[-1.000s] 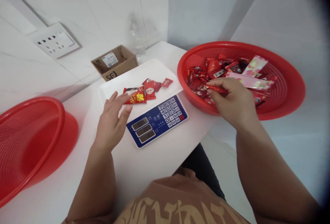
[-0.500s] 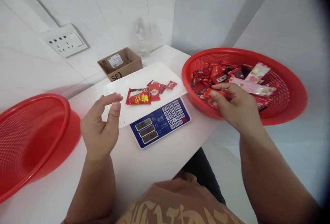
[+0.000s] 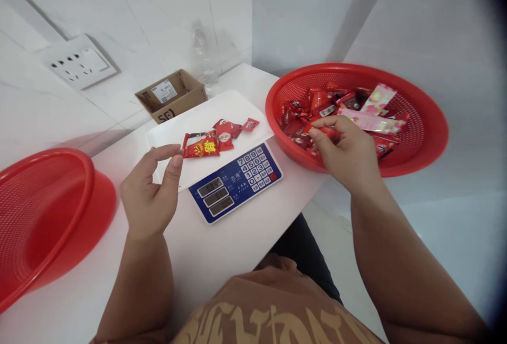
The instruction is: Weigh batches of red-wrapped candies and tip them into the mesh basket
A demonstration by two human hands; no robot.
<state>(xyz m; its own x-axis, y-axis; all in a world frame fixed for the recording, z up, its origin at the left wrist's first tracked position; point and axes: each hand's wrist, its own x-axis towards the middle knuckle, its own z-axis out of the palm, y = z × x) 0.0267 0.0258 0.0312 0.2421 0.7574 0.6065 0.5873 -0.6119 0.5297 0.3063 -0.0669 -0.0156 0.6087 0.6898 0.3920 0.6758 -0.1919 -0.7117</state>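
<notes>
My right hand (image 3: 350, 154) is inside the rim of a red perforated basket (image 3: 430, 117), with thumb and fingertips closed on a small red packet (image 3: 322, 129). Around it lie several red wrapped snack packets (image 3: 320, 98) and two pink patterned sachets (image 3: 372, 121). My left hand (image 3: 150, 193) hovers at the left edge of a white and blue digital scale (image 3: 235, 185), its thumb and forefinger apart with nothing between them. On the scale's white pan rest a larger red packet with yellow lettering (image 3: 200, 145), smaller red packets (image 3: 225, 135) and a tiny red one (image 3: 250, 124).
A second red basket (image 3: 89, 185) stands at the left on the white table (image 3: 214, 249). Behind the scale are an open cardboard box (image 3: 172, 98) and a clear plastic bottle (image 3: 204, 59) near the wall. A socket panel (image 3: 81, 64) is on the tiled wall.
The camera view has turned slightly, so everything sits a little further left. Both hands keep nearly the same pose, the right one still in the basket and the left beside the scale.
</notes>
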